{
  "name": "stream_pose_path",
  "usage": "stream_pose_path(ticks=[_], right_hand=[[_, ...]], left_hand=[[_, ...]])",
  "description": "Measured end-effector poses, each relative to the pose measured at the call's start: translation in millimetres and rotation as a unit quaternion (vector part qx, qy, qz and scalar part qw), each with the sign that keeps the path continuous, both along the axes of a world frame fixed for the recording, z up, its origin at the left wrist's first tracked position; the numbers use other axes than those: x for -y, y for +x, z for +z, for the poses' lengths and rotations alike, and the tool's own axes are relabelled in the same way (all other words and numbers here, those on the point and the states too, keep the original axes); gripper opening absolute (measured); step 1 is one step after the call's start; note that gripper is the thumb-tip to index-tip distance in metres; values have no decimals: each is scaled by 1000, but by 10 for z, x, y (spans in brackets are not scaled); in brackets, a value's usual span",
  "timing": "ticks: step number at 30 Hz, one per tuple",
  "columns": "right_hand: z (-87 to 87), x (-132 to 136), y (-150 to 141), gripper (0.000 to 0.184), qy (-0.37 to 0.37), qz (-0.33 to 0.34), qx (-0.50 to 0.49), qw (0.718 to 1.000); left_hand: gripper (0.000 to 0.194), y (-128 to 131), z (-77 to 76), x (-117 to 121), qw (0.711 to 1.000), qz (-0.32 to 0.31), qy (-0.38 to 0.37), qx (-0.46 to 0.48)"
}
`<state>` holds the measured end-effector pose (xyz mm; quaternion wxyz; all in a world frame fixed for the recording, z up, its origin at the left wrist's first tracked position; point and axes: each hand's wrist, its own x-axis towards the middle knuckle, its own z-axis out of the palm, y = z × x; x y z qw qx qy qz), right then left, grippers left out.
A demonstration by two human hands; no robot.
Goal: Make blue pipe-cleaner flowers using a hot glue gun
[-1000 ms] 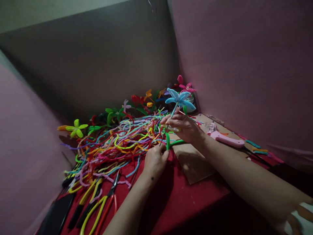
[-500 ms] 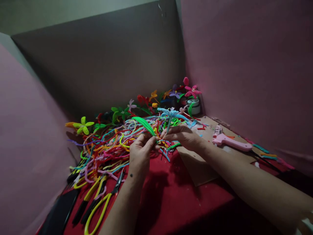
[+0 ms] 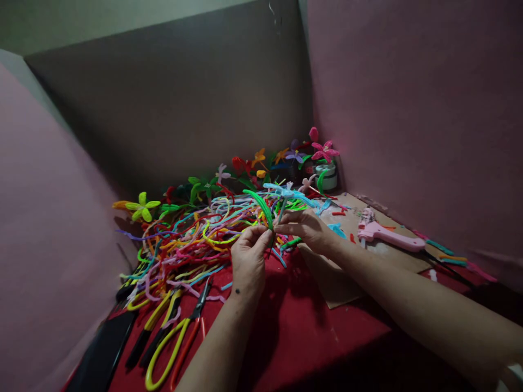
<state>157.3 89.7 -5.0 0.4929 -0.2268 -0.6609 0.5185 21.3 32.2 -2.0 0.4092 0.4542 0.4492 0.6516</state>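
My left hand (image 3: 251, 256) pinches the lower end of a green pipe-cleaner leaf (image 3: 261, 206), which curves up and to the left. Close beside it, my right hand (image 3: 304, 228) has its fingers closed on the stem of a light blue pipe-cleaner flower (image 3: 286, 191). The flower faces up, with its petals spread above my right fingers. The leaf's base meets the stem between my fingertips; whether the two are joined there I cannot tell. A dark stem end shows just below my fingers.
Loose coloured pipe cleaners (image 3: 183, 239) heap up on the left. Scissors (image 3: 180, 326) and pliers (image 3: 155, 326) lie in front of them. A pink glue gun (image 3: 384, 234) rests on brown cardboard (image 3: 335, 277) at right. Finished flowers (image 3: 141, 206) line the back, beside a white-lidded jar (image 3: 326, 177).
My left hand has moved right, bringing the green leaf against the blue flower's stem. The leaf now stands more upright. My right hand stays nearly in place.
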Motion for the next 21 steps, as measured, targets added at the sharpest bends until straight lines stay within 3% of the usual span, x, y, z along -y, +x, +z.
stream_pose_path(ticks=[5, 8, 11, 14, 16, 21], right_hand=[[23, 16, -6, 16, -9, -25, -23, 999], [21, 10, 7, 17, -56, 28, -55, 997], [-4, -15, 8, 16, -82, 72, -44, 993], [-22, -48, 8, 15, -99, 14, -52, 994], [-20, -61, 13, 16, -128, -3, -82, 988], [12, -25, 12, 15, -154, 73, -112, 979]], left_hand=[[25, -36, -28, -45, 1000, 6, -7, 23], [24, -103, -35, -80, 999, 8, -28, -18], [22, -145, -24, -88, 999, -33, -41, -14], [19, -174, 20, -76, 997, -75, -17, -4], [17, -198, 60, -72, 998, -69, -3, 13], [19, -242, 118, -89, 997, -47, -9, 52]])
